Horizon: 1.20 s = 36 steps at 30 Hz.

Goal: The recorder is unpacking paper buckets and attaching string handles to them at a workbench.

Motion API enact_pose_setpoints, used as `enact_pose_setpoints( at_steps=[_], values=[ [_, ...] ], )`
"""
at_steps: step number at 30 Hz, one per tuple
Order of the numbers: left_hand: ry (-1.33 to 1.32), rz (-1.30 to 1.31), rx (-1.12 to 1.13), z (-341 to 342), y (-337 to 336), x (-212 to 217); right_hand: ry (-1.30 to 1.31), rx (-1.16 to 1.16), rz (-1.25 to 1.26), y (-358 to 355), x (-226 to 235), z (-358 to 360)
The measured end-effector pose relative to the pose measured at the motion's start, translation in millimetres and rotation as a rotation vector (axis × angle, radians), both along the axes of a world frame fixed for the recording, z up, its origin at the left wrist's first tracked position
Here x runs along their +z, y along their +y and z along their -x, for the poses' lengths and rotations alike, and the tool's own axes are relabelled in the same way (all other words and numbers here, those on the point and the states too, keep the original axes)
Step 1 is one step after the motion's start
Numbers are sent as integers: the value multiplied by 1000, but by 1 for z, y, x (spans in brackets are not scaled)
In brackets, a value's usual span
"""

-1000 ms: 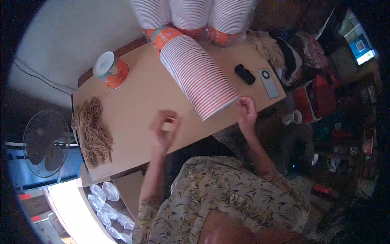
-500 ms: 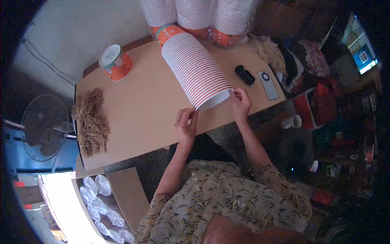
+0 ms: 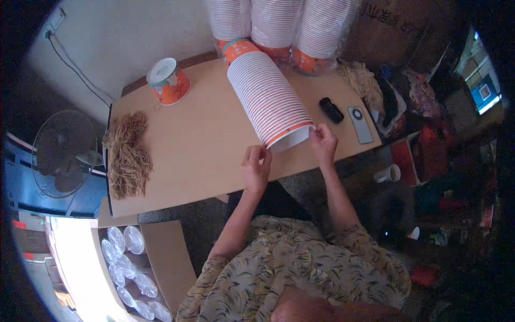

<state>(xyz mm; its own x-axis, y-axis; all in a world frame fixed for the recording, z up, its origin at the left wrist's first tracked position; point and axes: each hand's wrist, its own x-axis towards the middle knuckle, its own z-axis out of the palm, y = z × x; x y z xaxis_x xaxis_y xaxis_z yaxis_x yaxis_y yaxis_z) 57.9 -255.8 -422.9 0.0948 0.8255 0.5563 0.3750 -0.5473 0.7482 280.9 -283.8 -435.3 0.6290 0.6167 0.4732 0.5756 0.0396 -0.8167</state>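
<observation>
Toward twelve o'clock, the stack of tubs (image 3: pixel 271 96) is striped white and orange-red, its far end orange and teal. At ten, a single tub (image 3: pixel 174 94) shows orange and teal below a white base. String (image 3: pixel 129 158) at nine: brown. Table (image 3: pixel 198 139): tan. Phone (image 3: pixel 363 130) at two: pale, black-ringed. Shirt (image 3: pixel 306 263) at five: beige, dark brush-like strokes.

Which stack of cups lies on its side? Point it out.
The long stack whose near end is between the left hand and right hand; the three wrapped stacks behind stand upright.
</observation>
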Motion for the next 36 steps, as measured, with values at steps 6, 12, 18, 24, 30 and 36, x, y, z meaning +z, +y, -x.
enact_pose_setpoints(
  at_steps=[6, 12, 18, 24, 30, 36],
  values=[
    [-52, 132, -76, 0, -7, 0, -40, 28, 132, -8, -6, -9],
    [-17, 94, -181, 3, -24, 2, 184, 201, 94, -34, -9, -17],
    [-148, 328, -358, 20, -50, 26, 405, 392, 38, -87, 48, -4],
    [-379, 767, -445, 99, -59, 95, 310, 950, -164, -108, 97, 46],
    [-362, 1015, -328, 156, -39, 82, 309, 873, 355, -85, 81, 111],
    [-526, 1027, -209, 176, -26, 31, 189, 907, 193, -48, 61, 148]
  ],
)
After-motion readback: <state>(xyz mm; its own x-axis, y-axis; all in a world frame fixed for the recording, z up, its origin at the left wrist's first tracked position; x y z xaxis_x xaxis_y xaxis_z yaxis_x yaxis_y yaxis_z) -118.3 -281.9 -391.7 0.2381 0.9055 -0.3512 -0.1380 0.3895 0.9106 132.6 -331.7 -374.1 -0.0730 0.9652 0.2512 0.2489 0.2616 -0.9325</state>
